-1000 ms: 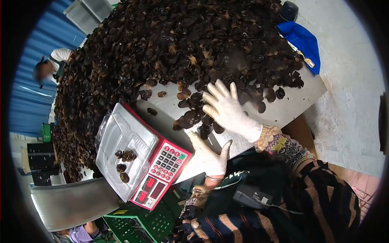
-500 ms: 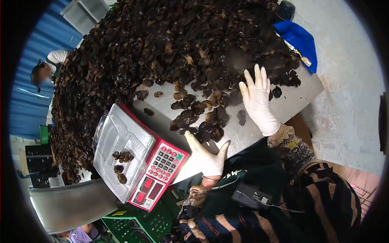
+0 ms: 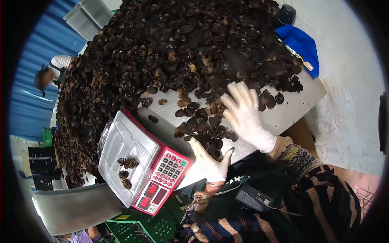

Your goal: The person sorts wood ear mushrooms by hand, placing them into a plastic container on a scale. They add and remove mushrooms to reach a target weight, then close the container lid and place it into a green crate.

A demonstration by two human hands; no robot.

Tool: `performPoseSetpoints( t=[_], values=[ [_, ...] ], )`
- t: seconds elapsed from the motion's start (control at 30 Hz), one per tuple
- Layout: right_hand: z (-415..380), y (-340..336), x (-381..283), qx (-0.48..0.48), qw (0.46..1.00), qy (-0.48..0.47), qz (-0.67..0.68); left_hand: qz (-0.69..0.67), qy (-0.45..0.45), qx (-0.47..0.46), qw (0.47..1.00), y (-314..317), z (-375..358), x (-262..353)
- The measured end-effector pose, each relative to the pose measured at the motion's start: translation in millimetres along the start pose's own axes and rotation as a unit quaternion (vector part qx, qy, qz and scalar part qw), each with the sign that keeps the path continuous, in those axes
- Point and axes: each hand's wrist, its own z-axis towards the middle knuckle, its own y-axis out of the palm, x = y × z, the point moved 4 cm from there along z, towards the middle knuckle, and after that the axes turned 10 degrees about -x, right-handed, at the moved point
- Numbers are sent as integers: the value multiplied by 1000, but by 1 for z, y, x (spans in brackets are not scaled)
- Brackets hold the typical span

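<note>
A big heap of dark brown wood ear mushrooms (image 3: pixel 170 48) covers most of the metal table (image 3: pixel 302 95). In a white glove, my right hand (image 3: pixel 247 117) is open with fingers spread, blurred by motion, over the table beside loose mushrooms (image 3: pixel 204 123). My left hand (image 3: pixel 211 165), also gloved, lies low at the table's near edge. Its thumb and fingers are apart, and the fingertips are by the nearest mushrooms. Left of it stands a red and white digital scale (image 3: pixel 164 174). On the scale sits a clear plastic tray (image 3: pixel 111 162) with several mushroom pieces (image 3: pixel 129 163) in it.
A green crate (image 3: pixel 150 227) is below the scale, near a curved grey panel (image 3: pixel 77 208). A person in a cap (image 3: pixel 44 79) is at the table's far left. Blue cloth (image 3: pixel 300 42) and a dark cup (image 3: pixel 287 15) lie at the right end.
My right hand has moved left and nearer to me, towards the loose mushrooms, which lie closer together. My left hand stays by the edge. The whole view has shifted slightly.
</note>
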Motion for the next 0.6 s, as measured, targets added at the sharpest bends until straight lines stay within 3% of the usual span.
performPoseSetpoints(
  t=[0.07,0.1,0.13,0.2,0.23,0.3,0.33,0.4,0.47,0.53,0.6],
  values=[
    [-1,15,16,-23,993,115,-33,-2,-4,-3,1000,0,-1,0],
    [-8,37,11,-73,987,86,-111,-4,3,2,1000,1,0,-2],
    [-12,31,-10,-165,984,35,-63,-6,9,4,1000,2,-1,-2],
    [-27,27,-46,-233,965,-120,-8,-10,5,-9,1000,1,-2,-1],
    [-31,28,-59,-223,943,-189,161,-16,-2,-2,1000,5,-4,-7],
    [-44,38,-69,-189,877,-227,378,-116,-13,18,993,15,-8,-24],
    [-36,28,-69,-229,896,-237,298,-165,-17,30,986,20,-11,-33],
    [1,-5,-53,-300,910,-254,129,7,30,6,999,2,-4,-3],
    [29,-12,-10,4,980,-187,69,-7,5,-1,1000,2,-3,-2],
    [64,-17,32,98,994,-14,-54,-15,-7,-6,1000,1,-3,-2],
    [92,-1,73,98,987,90,-91,-8,-10,-10,1000,-1,-3,1]
  ],
)
